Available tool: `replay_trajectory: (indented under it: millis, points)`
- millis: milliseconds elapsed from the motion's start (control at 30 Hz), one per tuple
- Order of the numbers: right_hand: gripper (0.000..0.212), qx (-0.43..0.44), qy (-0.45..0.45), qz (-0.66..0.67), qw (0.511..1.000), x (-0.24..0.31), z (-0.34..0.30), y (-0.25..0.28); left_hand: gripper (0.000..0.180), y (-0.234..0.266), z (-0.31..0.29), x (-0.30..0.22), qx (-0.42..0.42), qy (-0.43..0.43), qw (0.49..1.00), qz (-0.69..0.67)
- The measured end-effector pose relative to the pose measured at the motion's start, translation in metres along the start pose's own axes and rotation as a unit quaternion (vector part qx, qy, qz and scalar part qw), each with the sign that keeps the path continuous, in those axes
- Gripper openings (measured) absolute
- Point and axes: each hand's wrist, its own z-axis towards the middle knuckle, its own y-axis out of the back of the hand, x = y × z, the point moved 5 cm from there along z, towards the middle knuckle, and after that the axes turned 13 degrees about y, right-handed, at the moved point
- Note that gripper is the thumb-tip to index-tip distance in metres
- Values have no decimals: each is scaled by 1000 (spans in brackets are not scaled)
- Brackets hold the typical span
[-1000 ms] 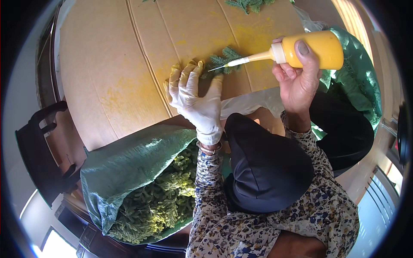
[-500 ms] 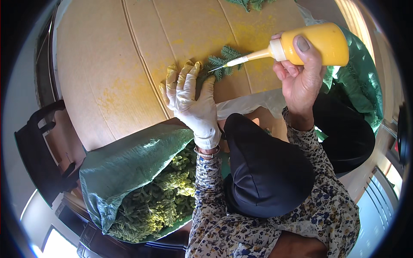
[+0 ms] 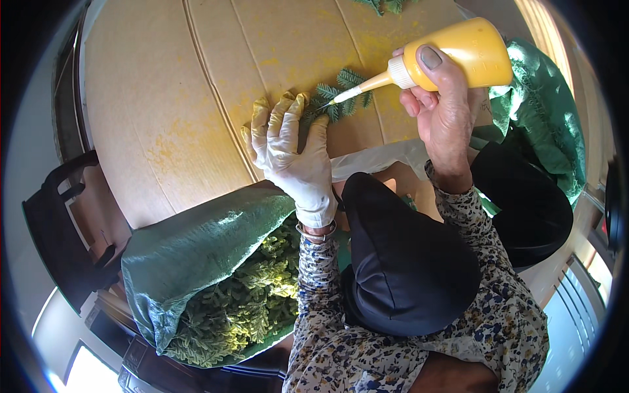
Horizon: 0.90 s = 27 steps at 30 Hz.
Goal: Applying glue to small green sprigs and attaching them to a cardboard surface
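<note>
My left hand (image 3: pixel 288 144) wears a white glove with yellow-stained fingertips and rests on the cardboard (image 3: pixel 157 105). Between its thumb and forefinger it holds the base of a small green fir-like sprig (image 3: pixel 347 82), whose tips lie to the right. Bare and raised on the right, my right hand (image 3: pixel 445 111) grips a squeeze bottle (image 3: pixel 468 52) of yellow liquid. The bottle is tilted, its long nozzle pointing down and left. Its thin metal tip is at the sprig near my left thumb; whether it touches cannot be made out.
Yellow stains mark the cardboard. More green sprigs (image 3: pixel 380 5) lie at its far edge. Below it on the left, a green sack (image 3: pixel 196 242) holds many sprigs (image 3: pixel 236 308). Another green sack (image 3: pixel 550 124) is at the right, and a dark chair (image 3: pixel 59 229) at the left.
My right hand and the bottle have moved left and slightly up, bringing the nozzle further over the sprig. My left hand and the sprig have stayed nearly still.
</note>
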Motion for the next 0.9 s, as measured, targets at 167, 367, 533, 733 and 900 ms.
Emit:
replay_trajectory:
  millis: [167, 367, 533, 733, 900]
  points:
    - [22, 3, 7, -17, 1000, 2, 2, 3, 40, 2, 0, -1, -5, -3, 1000, -1]
    - [25, 2, 18, -33, 999, 6, 7, 10, 39, 3, 0, -2, -9, -13, 1000, 8]
    - [23, -15, 16, -38, 999, 9, 9, 17, 40, 2, 0, -1, -6, -3, 1000, 17]
    - [19, -36, 15, -36, 999, 12, 13, 25, 40, 2, 1, -2, -3, -2, 1000, 9]
    - [19, -39, 16, -32, 999, 14, 17, 30, 40, 2, 0, -5, -1, -4, 1000, 25]
